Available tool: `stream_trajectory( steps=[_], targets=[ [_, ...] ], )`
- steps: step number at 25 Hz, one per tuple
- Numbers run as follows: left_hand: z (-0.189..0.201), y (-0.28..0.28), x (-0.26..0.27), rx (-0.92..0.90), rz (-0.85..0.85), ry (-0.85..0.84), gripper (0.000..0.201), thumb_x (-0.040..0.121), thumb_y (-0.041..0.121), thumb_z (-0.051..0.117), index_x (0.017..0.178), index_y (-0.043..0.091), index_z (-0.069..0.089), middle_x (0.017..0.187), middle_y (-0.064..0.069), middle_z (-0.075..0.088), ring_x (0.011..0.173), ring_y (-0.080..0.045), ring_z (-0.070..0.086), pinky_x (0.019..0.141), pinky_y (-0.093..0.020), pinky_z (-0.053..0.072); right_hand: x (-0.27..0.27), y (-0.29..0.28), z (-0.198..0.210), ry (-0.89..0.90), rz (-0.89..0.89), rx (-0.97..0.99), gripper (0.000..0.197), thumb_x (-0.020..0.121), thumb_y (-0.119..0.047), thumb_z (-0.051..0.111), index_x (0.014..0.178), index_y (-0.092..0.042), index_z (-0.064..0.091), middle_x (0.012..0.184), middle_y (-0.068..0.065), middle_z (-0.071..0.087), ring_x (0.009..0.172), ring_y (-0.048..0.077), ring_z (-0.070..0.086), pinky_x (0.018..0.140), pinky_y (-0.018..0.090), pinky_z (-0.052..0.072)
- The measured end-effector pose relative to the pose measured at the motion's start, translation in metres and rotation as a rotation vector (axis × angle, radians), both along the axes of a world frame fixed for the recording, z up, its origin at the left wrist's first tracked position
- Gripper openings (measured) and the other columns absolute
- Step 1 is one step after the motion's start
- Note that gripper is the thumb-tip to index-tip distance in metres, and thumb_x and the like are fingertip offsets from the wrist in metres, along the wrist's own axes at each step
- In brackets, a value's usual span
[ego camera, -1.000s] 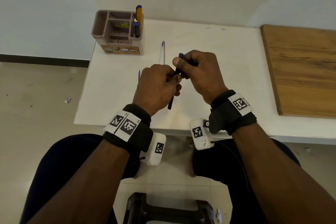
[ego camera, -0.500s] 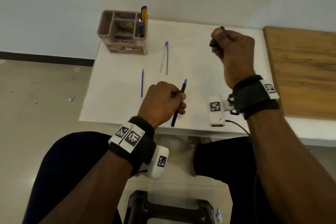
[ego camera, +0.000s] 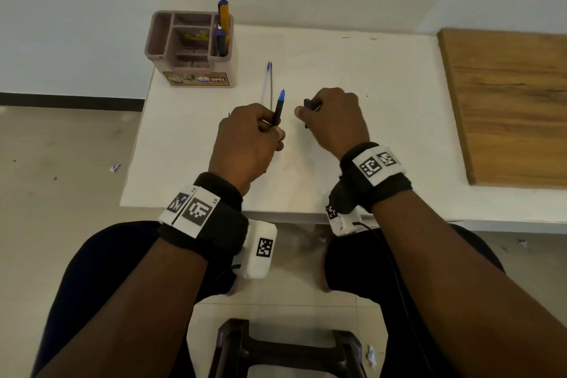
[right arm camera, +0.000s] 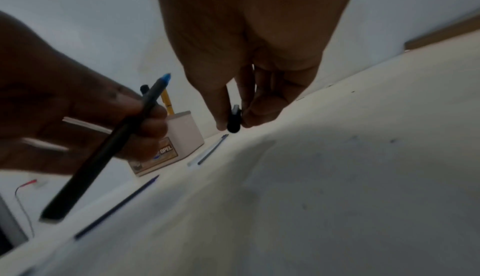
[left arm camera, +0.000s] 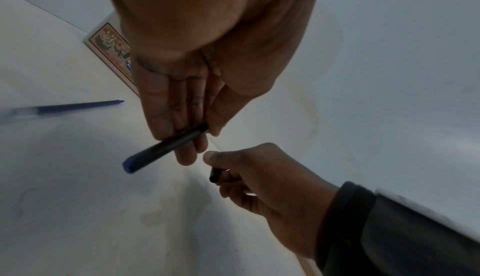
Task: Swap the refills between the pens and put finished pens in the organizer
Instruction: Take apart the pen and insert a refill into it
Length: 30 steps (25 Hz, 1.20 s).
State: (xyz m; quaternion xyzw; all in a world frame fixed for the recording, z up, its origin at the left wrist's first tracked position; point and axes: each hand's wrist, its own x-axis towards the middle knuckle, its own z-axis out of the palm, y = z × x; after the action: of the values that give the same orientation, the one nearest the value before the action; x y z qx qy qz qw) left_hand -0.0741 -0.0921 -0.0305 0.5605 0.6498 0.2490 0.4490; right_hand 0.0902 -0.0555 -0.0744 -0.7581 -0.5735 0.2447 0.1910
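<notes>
My left hand (ego camera: 270, 129) grips a black pen (ego camera: 279, 104) with a blue tip that points up and away. In the left wrist view its fingers (left arm camera: 179, 132) wrap the pen's barrel (left arm camera: 161, 149). A thin pale rod (right arm camera: 88, 125) also shows between those fingers. Just to the right, my right hand (ego camera: 306, 112) pinches a small dark pen cap (ego camera: 307, 104), also seen in the right wrist view as a cap (right arm camera: 233, 120). The two hands are a short gap apart above the white table (ego camera: 368, 77). The brown organizer (ego camera: 190, 49) stands at the back left with pens (ego camera: 223, 18) in its right slot.
Two thin refills (ego camera: 268, 80) lie side by side on the table beyond my left hand. Another blue refill (right arm camera: 116, 204) lies to the left, mostly hidden in the head view. A wooden board (ego camera: 506, 107) covers the table's right side. A dark stool (ego camera: 285, 347) stands below.
The hands, joined on the pen a second ago, came apart. The right hand swung to the back right with the cap and has now returned beside the left hand, which lifted the pen forward.
</notes>
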Motion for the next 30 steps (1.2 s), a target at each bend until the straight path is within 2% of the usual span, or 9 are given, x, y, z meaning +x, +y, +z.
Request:
stream_trajectory(
  steps=[6, 9, 12, 14, 16, 20, 24, 26, 30],
  targets=[
    [0.002, -0.001, 0.001, 0.041, -0.015, 0.024, 0.024, 0.095, 0.018, 0.072, 0.118, 0.012, 0.072, 0.098, -0.003, 0.077, 0.085, -0.017, 0.078, 0.093, -0.038, 0.060, -0.017, -0.003, -0.013, -0.129, 0.018, -0.097, 0.034, 0.098, -0.042, 0.062, 0.106, -0.009, 0.061, 0.103, 0.011, 0.065, 0.092, 0.026, 0.056, 0.073, 0.034, 0.038],
    [0.003, 0.000, -0.002, 0.047, -0.001, 0.031, 0.022, 0.094, 0.017, 0.073, 0.114, 0.010, 0.073, 0.096, -0.005, 0.078, 0.081, -0.017, 0.078, 0.093, -0.039, 0.061, -0.012, -0.005, 0.006, -0.061, -0.033, -0.014, 0.032, 0.099, -0.040, 0.059, 0.101, -0.009, 0.066, 0.098, 0.007, 0.068, 0.093, 0.023, 0.061, 0.077, 0.035, 0.048],
    [0.004, 0.002, -0.004, 0.044, 0.018, 0.040, 0.023, 0.094, 0.018, 0.073, 0.116, 0.010, 0.073, 0.099, -0.007, 0.078, 0.080, -0.016, 0.078, 0.092, -0.036, 0.061, -0.015, -0.010, 0.030, 0.391, -0.135, 0.105, 0.026, 0.097, -0.024, 0.057, 0.090, -0.004, 0.071, 0.080, 0.007, 0.072, 0.072, 0.017, 0.064, 0.073, 0.038, 0.057],
    [0.004, 0.003, -0.004, 0.046, 0.024, 0.045, 0.024, 0.095, 0.019, 0.072, 0.117, 0.010, 0.073, 0.098, -0.006, 0.078, 0.080, -0.015, 0.078, 0.084, -0.032, 0.062, -0.024, -0.020, 0.040, 0.649, -0.147, 0.055, 0.027, 0.097, -0.029, 0.062, 0.088, -0.006, 0.073, 0.073, 0.003, 0.070, 0.063, 0.015, 0.062, 0.065, 0.032, 0.055],
    [0.004, 0.003, -0.003, 0.060, 0.026, 0.036, 0.022, 0.097, 0.021, 0.070, 0.116, 0.011, 0.074, 0.097, -0.005, 0.078, 0.079, -0.015, 0.078, 0.076, -0.028, 0.061, -0.029, -0.024, 0.037, 0.595, -0.065, 0.068, 0.033, 0.095, -0.041, 0.070, 0.087, -0.009, 0.073, 0.074, 0.001, 0.072, 0.061, 0.012, 0.064, 0.062, 0.025, 0.053],
    [0.005, 0.004, 0.000, 0.098, 0.006, 0.045, 0.023, 0.101, 0.029, 0.065, 0.107, 0.010, 0.076, 0.092, -0.005, 0.079, 0.076, -0.014, 0.078, 0.083, -0.029, 0.060, -0.031, -0.021, 0.029, 0.515, 0.009, 0.135, 0.028, 0.096, -0.036, 0.072, 0.087, -0.010, 0.074, 0.074, 0.002, 0.073, 0.062, 0.012, 0.066, 0.064, 0.027, 0.055],
    [0.004, 0.003, 0.002, 0.089, -0.020, 0.071, 0.024, 0.104, 0.025, 0.060, 0.110, 0.008, 0.077, 0.094, -0.007, 0.078, 0.076, -0.015, 0.078, 0.076, -0.022, 0.059, -0.032, -0.020, 0.025, 0.422, 0.094, 0.147, 0.032, 0.101, -0.032, 0.062, 0.085, -0.008, 0.074, 0.073, 0.008, 0.070, 0.068, 0.024, 0.067, 0.073, 0.046, 0.059],
    [0.005, 0.004, 0.002, 0.072, -0.025, 0.055, 0.025, 0.105, 0.024, 0.058, 0.112, 0.008, 0.076, 0.094, -0.009, 0.078, 0.078, -0.016, 0.078, 0.076, -0.024, 0.059, -0.030, -0.019, 0.024, 0.416, 0.119, 0.136, 0.033, 0.103, -0.030, 0.058, 0.086, -0.006, 0.072, 0.078, 0.014, 0.070, 0.073, 0.031, 0.066, 0.076, 0.051, 0.058],
    [0.005, 0.005, 0.000, 0.035, -0.012, -0.022, 0.025, 0.105, 0.023, 0.058, 0.111, 0.008, 0.076, 0.090, -0.008, 0.078, 0.077, -0.016, 0.079, 0.084, -0.034, 0.062, -0.026, -0.019, 0.029, 0.488, 0.145, 0.082, 0.034, 0.107, -0.026, 0.051, 0.093, -0.003, 0.071, 0.079, 0.007, 0.068, 0.071, 0.016, 0.060, 0.071, 0.038, 0.055]
  ],
)
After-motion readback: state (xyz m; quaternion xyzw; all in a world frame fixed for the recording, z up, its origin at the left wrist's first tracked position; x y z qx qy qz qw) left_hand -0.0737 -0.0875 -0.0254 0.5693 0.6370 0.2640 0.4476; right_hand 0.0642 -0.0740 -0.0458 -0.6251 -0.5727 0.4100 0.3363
